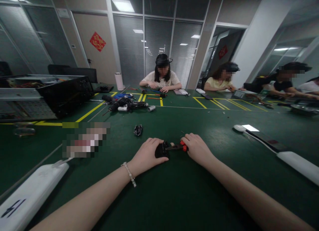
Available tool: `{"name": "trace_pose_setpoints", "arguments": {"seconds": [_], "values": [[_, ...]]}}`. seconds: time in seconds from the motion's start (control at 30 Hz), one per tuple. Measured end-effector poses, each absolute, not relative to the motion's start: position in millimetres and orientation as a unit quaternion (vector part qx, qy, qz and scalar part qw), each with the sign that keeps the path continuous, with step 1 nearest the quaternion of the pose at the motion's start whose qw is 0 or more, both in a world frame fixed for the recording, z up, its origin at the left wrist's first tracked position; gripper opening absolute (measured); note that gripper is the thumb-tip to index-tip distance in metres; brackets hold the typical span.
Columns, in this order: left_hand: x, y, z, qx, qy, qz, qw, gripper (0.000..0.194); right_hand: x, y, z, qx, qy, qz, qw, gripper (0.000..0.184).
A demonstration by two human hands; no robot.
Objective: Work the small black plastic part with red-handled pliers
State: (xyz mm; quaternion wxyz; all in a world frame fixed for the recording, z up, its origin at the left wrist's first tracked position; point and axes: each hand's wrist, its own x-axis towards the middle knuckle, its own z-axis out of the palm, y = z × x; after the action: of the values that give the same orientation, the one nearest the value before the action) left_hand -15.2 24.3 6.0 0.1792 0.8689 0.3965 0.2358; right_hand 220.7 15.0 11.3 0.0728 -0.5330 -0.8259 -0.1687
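My left hand point(148, 154) is closed around a small black part point(161, 150) that rests on the green table point(174, 191). My right hand point(196, 148) grips a small tool with red handles point(179, 146), its tip against the black part. A silver bracelet point(129, 174) hangs on my left wrist. A second small black piece point(138, 130) lies on the table just beyond my hands.
A white power strip point(27, 197) lies at the near left, another white bar point(296, 163) with a phone point(267, 140) at the right. An open computer case point(45, 95) stands at far left. Tools point(124, 104) lie mid-table. Three people work across the table.
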Motion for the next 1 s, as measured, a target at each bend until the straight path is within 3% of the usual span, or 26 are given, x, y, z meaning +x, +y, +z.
{"name": "trace_pose_setpoints", "arguments": {"seconds": [1.0], "values": [[-14.8, 23.0, 8.0, 0.872, 0.399, 0.23, 0.165, 0.054, 218.4, 16.6, 10.2, -0.538, -0.826, -0.152, 0.069, 0.034]]}}
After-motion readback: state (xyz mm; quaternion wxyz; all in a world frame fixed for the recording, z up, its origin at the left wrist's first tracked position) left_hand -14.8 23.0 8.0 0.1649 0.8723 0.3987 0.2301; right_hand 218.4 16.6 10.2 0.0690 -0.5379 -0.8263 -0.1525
